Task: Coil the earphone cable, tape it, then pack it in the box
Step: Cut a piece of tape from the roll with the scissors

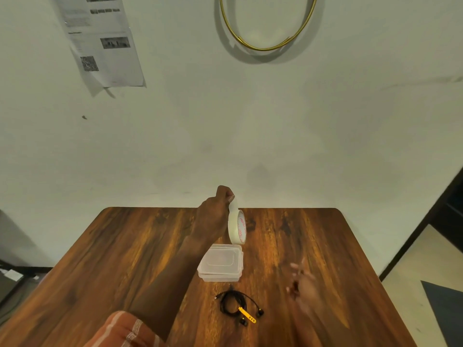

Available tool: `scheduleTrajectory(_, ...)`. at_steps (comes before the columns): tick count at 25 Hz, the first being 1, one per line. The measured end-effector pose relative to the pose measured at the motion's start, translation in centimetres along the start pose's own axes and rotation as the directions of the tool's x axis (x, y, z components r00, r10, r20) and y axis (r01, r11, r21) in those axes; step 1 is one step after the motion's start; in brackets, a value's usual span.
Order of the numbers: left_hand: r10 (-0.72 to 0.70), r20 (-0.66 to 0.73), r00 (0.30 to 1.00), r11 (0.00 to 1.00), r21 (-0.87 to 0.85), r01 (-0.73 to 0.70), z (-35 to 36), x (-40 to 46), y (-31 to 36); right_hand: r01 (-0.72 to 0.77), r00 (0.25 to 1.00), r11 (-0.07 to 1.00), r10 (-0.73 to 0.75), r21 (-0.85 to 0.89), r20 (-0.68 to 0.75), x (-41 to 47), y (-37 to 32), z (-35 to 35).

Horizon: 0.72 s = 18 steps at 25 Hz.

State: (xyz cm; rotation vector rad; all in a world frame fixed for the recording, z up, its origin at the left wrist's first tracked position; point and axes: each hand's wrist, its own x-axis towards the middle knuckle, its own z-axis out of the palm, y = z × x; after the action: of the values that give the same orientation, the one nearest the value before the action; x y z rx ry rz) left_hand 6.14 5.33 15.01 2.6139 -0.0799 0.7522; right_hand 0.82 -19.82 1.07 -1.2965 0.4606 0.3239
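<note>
- Left hand [213, 216] pinched on top of the masking tape roll [237, 227]; roll stands on edge at the far side of the table [125, 246], just behind the clear plastic box [221, 262].
- Right hand [302, 284] motion-blurred, empty as far as I can tell, fingers spread.
- Coiled earphone cable [235, 303] lies flat on the near side of the box, yellow strap [246, 314] on it, earbuds trailing right.
- Cable lies toward the person from the tape, with the lidded box between them; right hand is nearer the cable.
- Judgement: bring the roll back over the box; lid needs opening before packing.
</note>
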Motion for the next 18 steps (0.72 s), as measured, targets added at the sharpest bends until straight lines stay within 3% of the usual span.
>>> scheduleTrajectory(2,-0.002,0.0,1.0,1.0,-0.014,0.002,-0.4,0.1,0.2,-0.004,0.998,0.999,0.001,0.044,0.069,0.5,-4.6,2.6)
scheduleTrajectory(4,-0.004,0.012,1.0,0.999,-0.042,0.005,-1.0,0.3,0.2,0.084,0.979,0.996,-0.084,0.011,0.184,0.0,-9.1,4.8)
scheduleTrajectory(7,-0.005,-0.006,1.0,1.0,-0.021,0.005,-2.1,0.7,0.0,0.292,0.923,0.911,-0.188,-0.291,0.336,-1.5,-13.4,6.5)
scheduleTrajectory(10,0.009,-0.038,0.999,1.0,-0.027,-0.01,-3.1,1.1,0.0,0.607,0.785,0.581,-0.332,-0.543,0.524,-3.2,-18.5,8.1)
scheduleTrajectory(12,0.032,-0.081,0.996,0.998,-0.044,-0.036,-3.5,1.3,0.2,0.729,0.684,0.28,-0.3,-0.624,0.665,-4.2,-20.9,8.6)
scheduleTrajectory(14,0.062,-0.108,0.992,0.996,-0.055,-0.068,-3.8,1.5,0.6,0.761,0.632,-0.001,-0.23,-0.649,0.741,-4.8,-22.7,9.2)
scheduleTrajectory(18,0.09,-0.102,0.991,0.991,-0.092,-0.099,-4.1,1.6,0.9,0.759,0.604,-0.156,-0.196,-0.633,0.773,-5.3,-24.9,11.0)
